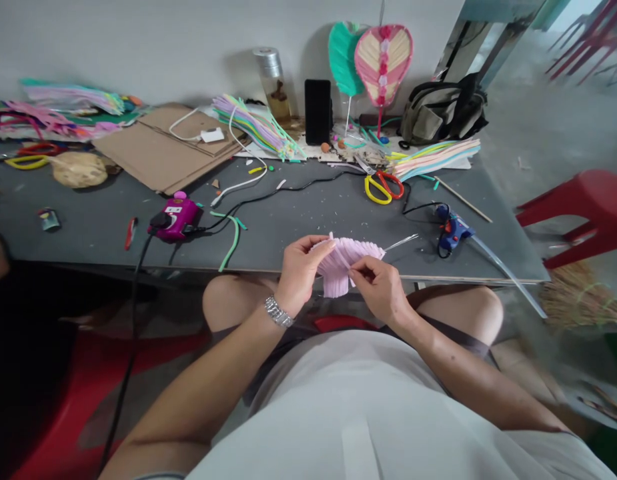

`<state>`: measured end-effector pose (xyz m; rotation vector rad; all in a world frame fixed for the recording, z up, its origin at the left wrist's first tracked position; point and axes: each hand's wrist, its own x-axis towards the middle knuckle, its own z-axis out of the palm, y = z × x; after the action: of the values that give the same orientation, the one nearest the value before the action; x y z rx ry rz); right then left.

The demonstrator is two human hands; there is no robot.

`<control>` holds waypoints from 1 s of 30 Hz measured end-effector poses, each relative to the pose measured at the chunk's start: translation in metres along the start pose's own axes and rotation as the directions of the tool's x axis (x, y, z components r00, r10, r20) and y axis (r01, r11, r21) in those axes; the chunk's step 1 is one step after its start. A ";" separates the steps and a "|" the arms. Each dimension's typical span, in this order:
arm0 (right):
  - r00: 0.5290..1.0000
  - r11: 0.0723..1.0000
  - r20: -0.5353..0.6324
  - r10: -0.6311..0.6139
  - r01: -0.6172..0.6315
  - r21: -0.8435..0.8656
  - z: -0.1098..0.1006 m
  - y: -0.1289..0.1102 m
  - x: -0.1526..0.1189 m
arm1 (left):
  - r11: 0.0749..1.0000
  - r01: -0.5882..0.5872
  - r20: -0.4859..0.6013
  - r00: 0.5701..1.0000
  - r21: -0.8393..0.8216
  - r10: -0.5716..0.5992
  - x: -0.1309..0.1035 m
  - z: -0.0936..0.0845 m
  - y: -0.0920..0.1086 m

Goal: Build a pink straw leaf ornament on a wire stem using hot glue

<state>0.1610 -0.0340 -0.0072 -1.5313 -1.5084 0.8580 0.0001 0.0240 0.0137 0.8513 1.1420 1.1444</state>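
Observation:
A pink ribbed piece of pipe cleaners is held between both hands at the table's front edge, with thin wires sticking out at its right. My left hand, with a metal watch on the wrist, grips the piece's left side between thumb and fingers. At its lower right, my right hand pinches the strands with thumb and forefinger. Scissors with yellow and red handles lie behind the piece. Farther right on the table is a blue glue gun with a clear glue stick.
The grey table carries a magenta power adapter, a black cable, cardboard, pipe cleaner bundles, a phone, a bottle, leaf-shaped fans and a bag. Red stools stand at right.

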 end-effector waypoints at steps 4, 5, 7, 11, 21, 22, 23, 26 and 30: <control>1.000 0.999 0.023 -0.010 0.011 -0.042 0.000 -0.003 -0.003 | 0.997 -0.029 -0.002 1.000 0.066 0.029 -0.001 -0.001 0.000; 0.999 0.998 0.027 -0.018 0.019 -0.065 0.000 -0.004 -0.004 | 0.996 -0.037 0.001 0.999 0.080 0.037 -0.001 -0.002 -0.001; 0.998 0.991 0.037 -0.045 0.049 -0.123 -0.002 -0.006 -0.005 | 0.994 -0.047 0.007 0.999 0.101 0.047 0.000 -0.003 -0.002; 0.993 0.972 0.086 -0.085 0.102 -0.210 -0.007 -0.008 -0.003 | 0.990 -0.062 0.002 0.998 0.130 0.062 0.003 -0.006 -0.004; 0.950 0.800 0.139 -0.281 0.312 -0.512 0.003 0.002 -0.015 | 0.998 0.056 -0.019 0.998 -0.008 -0.056 0.008 -0.009 -0.001; 0.940 0.763 0.147 -0.307 0.336 -0.552 0.004 0.005 -0.017 | 0.997 0.070 -0.028 0.997 -0.017 -0.070 0.008 -0.010 -0.001; 0.933 0.731 0.152 -0.327 0.352 -0.584 0.005 0.007 -0.018 | 0.996 0.082 -0.035 0.996 -0.023 -0.083 0.009 -0.010 -0.001; 0.910 0.653 0.167 -0.379 0.391 -0.649 0.005 0.012 -0.020 | 0.995 0.091 -0.045 0.995 -0.041 -0.093 0.010 -0.010 -0.003; 0.890 0.598 0.178 -0.420 0.419 -0.684 0.009 0.017 -0.021 | 0.998 0.044 -0.056 0.997 -0.048 -0.047 0.010 -0.008 -0.006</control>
<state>0.1598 -0.0541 -0.0280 -1.5463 -2.2411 -0.0543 -0.0056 0.0320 0.0035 0.7569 1.1712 1.1598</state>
